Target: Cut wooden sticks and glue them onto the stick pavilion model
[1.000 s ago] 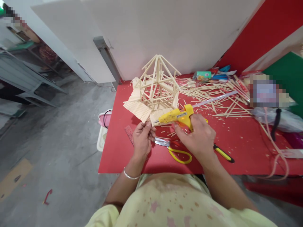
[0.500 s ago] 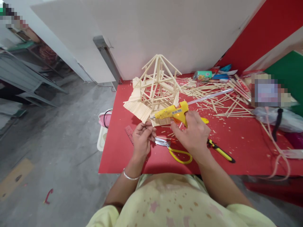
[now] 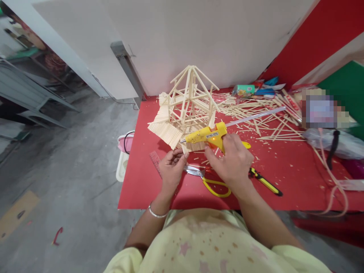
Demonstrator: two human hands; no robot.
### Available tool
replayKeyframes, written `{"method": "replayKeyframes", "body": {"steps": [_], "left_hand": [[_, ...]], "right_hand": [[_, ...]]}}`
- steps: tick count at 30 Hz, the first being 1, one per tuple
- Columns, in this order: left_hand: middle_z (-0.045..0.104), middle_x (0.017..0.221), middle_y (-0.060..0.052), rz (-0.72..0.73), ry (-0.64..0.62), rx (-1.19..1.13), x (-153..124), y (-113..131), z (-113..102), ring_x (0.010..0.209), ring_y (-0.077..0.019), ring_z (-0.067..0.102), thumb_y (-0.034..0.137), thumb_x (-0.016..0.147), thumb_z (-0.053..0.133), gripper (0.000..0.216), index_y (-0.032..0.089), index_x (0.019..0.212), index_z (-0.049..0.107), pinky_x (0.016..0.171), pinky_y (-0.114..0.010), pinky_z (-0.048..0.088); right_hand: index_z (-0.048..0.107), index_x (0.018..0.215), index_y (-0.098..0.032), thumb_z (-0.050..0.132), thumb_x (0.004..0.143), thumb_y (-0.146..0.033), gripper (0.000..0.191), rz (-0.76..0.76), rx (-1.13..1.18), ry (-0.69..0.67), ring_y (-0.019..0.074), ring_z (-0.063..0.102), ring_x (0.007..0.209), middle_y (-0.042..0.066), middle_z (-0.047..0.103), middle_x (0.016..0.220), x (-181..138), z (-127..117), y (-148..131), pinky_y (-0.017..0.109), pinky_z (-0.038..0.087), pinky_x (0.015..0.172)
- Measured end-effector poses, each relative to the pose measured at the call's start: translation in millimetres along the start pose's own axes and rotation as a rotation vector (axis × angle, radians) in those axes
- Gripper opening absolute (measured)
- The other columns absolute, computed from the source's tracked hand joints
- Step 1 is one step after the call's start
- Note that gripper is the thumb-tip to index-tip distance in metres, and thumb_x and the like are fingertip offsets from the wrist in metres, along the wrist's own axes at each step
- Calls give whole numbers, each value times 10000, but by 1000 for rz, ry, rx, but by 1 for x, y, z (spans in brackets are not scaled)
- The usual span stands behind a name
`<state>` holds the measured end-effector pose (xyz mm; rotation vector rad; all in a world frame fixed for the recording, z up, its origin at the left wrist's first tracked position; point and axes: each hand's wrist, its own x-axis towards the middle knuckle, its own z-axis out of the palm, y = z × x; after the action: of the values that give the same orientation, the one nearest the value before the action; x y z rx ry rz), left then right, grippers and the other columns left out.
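My right hand (image 3: 234, 155) is wrapped round a yellow hot glue gun (image 3: 206, 134), a long clear glue stick jutting from its back. Its nozzle points left, at the gap between two slatted panels of a model (image 3: 189, 102) built from thin wooden sticks. The model has an open, pointed frame ringed by flat stick panels (image 3: 165, 132). Just below the nozzle, my left hand (image 3: 172, 168) has curled fingers, the thumb near the front panel's corner; whatever they pinch is too small or hidden. Scissors (image 3: 216, 185) with yellow handles lie between my hands, blades partly behind the left one.
Loose wooden sticks (image 3: 264, 117) are strewn over the red table (image 3: 284, 163). A yellow-black utility knife (image 3: 267, 182) lies beside my right forearm, and a clear ruler (image 3: 155, 161) left of my left hand. A green-labelled packet (image 3: 243, 90) rests near the wall.
My left hand has shifted slightly, its thumb straightening and rising towards the front panel's corner. The glue gun stays almost in place, its nozzle still at the panels' gap.
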<state>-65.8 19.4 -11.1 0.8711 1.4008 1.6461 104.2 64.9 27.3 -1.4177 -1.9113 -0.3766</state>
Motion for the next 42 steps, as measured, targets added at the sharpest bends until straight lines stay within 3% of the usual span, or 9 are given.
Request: {"method": "replayKeyframes", "body": {"steps": [8, 15, 42], "left_hand": [[700, 628, -9, 91, -17, 123, 2, 5, -4, 499, -119, 639, 328, 763, 824, 234, 149, 901, 763, 473, -207, 523], [747, 725, -32, 147, -41, 183, 7, 3, -10, 558, -123, 665, 298, 772, 817, 203, 162, 919, 786, 550, -224, 553], [721, 658, -18, 79, -70, 143, 8, 5, -9, 525, -133, 667, 311, 780, 811, 203, 171, 925, 784, 511, -226, 553]], "right_hand": [[620, 1144, -147, 593, 888, -508, 444, 2, -8, -20, 223, 630, 816, 86, 684, 937, -2, 3, 0, 306, 401, 633], [625, 1128, -145, 581, 899, -518, 440, 1, -22, -19, 218, 630, 810, 84, 685, 937, 1, 2, 0, 306, 397, 628], [616, 1070, -160, 590, 899, -505, 386, 1, -29, 3, 207, 614, 787, 74, 668, 898, 5, 1, 2, 303, 384, 630]]}}
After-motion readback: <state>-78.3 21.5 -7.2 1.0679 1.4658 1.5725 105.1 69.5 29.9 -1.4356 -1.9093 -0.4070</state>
